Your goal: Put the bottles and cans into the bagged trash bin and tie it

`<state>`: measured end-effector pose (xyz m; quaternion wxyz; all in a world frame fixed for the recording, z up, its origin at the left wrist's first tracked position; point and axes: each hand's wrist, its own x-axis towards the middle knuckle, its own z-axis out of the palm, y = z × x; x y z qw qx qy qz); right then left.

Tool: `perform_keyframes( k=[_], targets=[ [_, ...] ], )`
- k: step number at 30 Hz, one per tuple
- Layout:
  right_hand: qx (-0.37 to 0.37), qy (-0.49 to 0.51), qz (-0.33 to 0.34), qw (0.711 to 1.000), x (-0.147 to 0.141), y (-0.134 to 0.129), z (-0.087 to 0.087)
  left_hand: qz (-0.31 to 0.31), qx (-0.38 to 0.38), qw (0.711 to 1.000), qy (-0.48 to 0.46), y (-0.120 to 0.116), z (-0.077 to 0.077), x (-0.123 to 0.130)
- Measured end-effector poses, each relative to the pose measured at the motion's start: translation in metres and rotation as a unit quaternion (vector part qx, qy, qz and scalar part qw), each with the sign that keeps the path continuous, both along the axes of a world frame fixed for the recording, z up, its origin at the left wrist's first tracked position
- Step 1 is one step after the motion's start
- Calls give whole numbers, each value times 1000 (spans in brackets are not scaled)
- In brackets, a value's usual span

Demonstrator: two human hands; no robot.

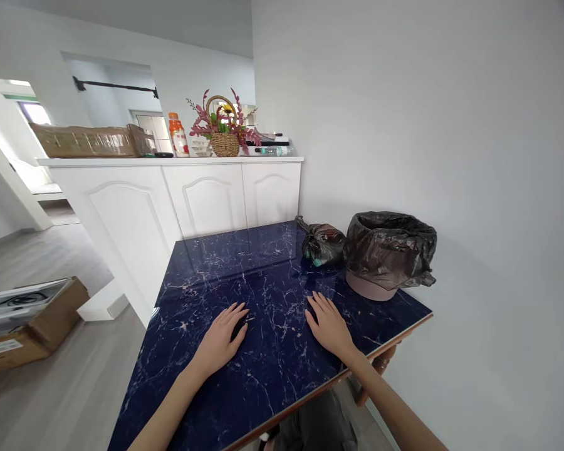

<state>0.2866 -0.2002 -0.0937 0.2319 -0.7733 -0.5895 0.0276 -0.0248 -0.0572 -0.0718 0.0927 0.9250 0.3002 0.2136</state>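
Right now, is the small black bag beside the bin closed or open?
Closed: the small black bag is gathered tight at its neck, with the loose end sticking out past it.

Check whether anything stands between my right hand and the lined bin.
Nothing visible does: only the blue tabletop lies between the right hand and the lined bin. The knotted bag sits left of the bin.

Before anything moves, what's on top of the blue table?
The left hand, the right hand, a knotted black bag and a bin lined with another black bag. They cover the table beneath them; the bin's bottom is hidden.
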Motion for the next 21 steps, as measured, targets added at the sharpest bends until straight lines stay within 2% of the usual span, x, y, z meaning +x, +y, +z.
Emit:
perform_keyframes(
  k=[21],
  targets=[
    [-6, -6, -9, 1000, 1, 1, 0, 7, 17, 1000, 16, -2, 6, 1]
  ],
)
